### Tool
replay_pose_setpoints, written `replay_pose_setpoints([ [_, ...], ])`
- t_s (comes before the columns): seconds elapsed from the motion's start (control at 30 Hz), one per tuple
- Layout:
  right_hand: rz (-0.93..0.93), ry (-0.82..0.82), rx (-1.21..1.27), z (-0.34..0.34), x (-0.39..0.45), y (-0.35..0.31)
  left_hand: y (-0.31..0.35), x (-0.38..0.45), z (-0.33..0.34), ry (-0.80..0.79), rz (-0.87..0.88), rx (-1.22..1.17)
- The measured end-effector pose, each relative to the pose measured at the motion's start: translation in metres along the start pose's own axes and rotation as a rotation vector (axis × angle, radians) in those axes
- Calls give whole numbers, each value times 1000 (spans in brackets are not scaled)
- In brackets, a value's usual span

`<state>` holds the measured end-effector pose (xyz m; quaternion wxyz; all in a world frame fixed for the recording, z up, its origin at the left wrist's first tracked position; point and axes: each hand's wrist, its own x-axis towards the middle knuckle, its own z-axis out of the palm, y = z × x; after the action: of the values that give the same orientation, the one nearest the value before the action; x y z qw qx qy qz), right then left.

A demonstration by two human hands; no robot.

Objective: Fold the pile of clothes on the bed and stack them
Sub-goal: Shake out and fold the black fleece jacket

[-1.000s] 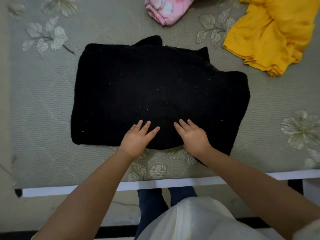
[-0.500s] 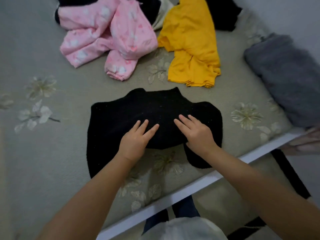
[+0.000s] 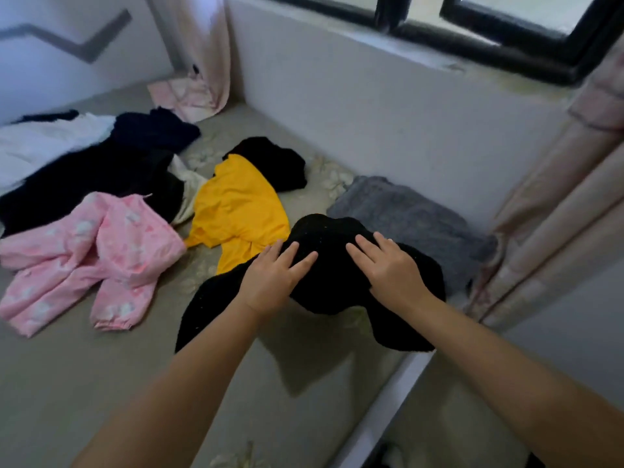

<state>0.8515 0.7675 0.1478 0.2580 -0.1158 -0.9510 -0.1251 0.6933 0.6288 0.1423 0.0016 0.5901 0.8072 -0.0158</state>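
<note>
I hold a folded black fuzzy garment (image 3: 332, 265) above the bed (image 3: 84, 373); its ends droop and it casts a shadow on the sheet. My left hand (image 3: 271, 282) and my right hand (image 3: 391, 271) grip it side by side, fingers flat on top, thumbs hidden beneath. Its far edge overlaps a folded grey fuzzy garment (image 3: 408, 214) lying by the wall. Unfolded clothes lie to the left: a yellow top (image 3: 236, 204), pink patterned trousers (image 3: 101, 251), a dark heap (image 3: 101, 173) and a white piece (image 3: 44, 140).
Another black garment (image 3: 273, 160) lies behind the yellow top. A low wall (image 3: 371, 113) under a window bounds the bed at the back. Curtains (image 3: 557, 204) hang at the right. The bed's white edge (image 3: 388, 400) runs at the lower right.
The black garment has gone from lying flat under my hands to being lifted and carried right, toward the grey garment. My view has swung up and right.
</note>
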Motion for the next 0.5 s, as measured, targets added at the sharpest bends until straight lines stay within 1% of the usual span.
replay_pose_setpoints([
  [0.07,25,32,-25,-2,5,46,24,40,-24,89,81,33],
  [0.13,37,55,-47,-3,12,91,44,79,-49,149,123,141],
  [0.2,42,80,-61,-6,24,133,60,120,-65,114,96,104],
  [0.27,63,116,-73,-11,41,172,64,162,-77,73,85,171],
  [0.3,80,139,-75,-15,51,190,64,182,-86,98,92,186],
  [0.4,123,206,-84,-29,82,238,70,237,-125,240,143,181],
  [0.5,160,236,-101,-39,112,276,71,284,-160,239,119,288],
])
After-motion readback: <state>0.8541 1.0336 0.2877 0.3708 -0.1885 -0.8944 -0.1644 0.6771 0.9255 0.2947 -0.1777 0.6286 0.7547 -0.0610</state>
